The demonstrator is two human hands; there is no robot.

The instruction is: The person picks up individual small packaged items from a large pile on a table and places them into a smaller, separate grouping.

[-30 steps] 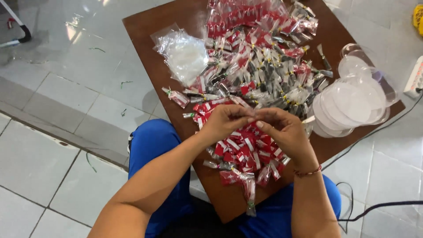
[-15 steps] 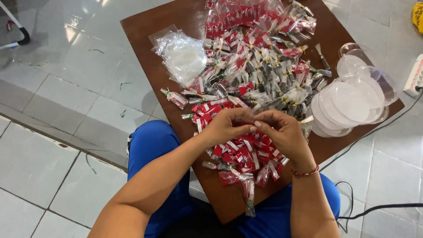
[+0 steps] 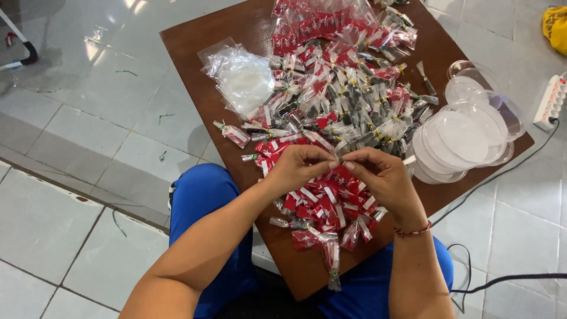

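Hands barely shifted: left hand (image 3: 298, 163) and right hand (image 3: 378, 175) pinch one small packet (image 3: 338, 158) mid-frame over the crowded worktop (image 3: 195, 47); bare wood upper left.

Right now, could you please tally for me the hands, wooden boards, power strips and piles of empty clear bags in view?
Hands: 2, left hand and right hand
Wooden board: 1
White power strip: 1
Pile of empty clear bags: 1
Total: 5
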